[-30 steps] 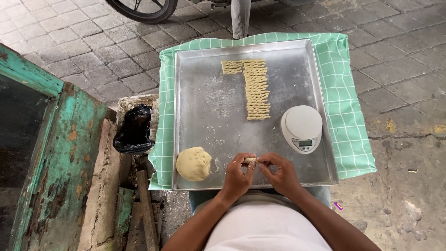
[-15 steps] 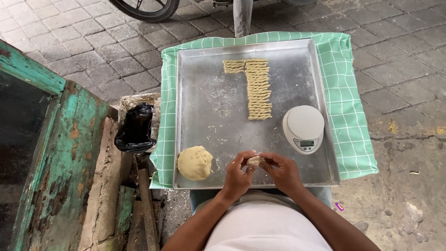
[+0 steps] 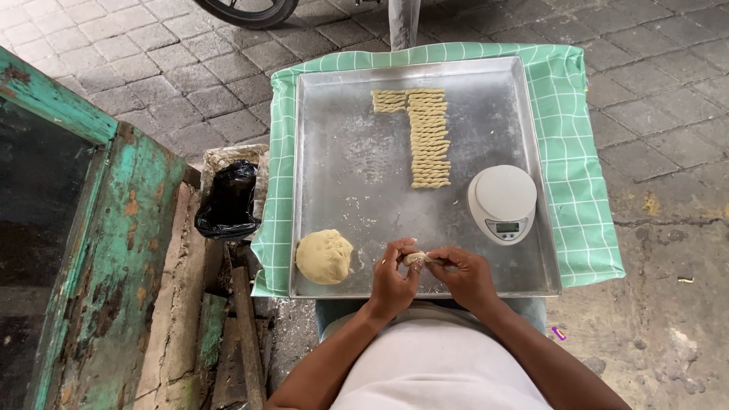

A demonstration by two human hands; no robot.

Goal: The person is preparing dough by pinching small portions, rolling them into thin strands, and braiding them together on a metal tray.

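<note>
Both hands, left (image 3: 392, 279) and right (image 3: 465, 275), fingers pinched on one dough bit (image 3: 414, 258); one dough ball (image 3: 324, 257), one scale (image 3: 502, 203), one tray (image 3: 342, 167).

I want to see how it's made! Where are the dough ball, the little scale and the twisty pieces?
dough ball (image 3: 324, 257), head view, middle of its top.
scale (image 3: 501, 193), head view, round white platform.
twisted pieces (image 3: 430, 140), head view, middle of the long column.

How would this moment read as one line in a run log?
left hand: pinching small pale dough piece | right hand: pinching same piece | over rectangular metal tray | round dough ball: beside left hand
</note>
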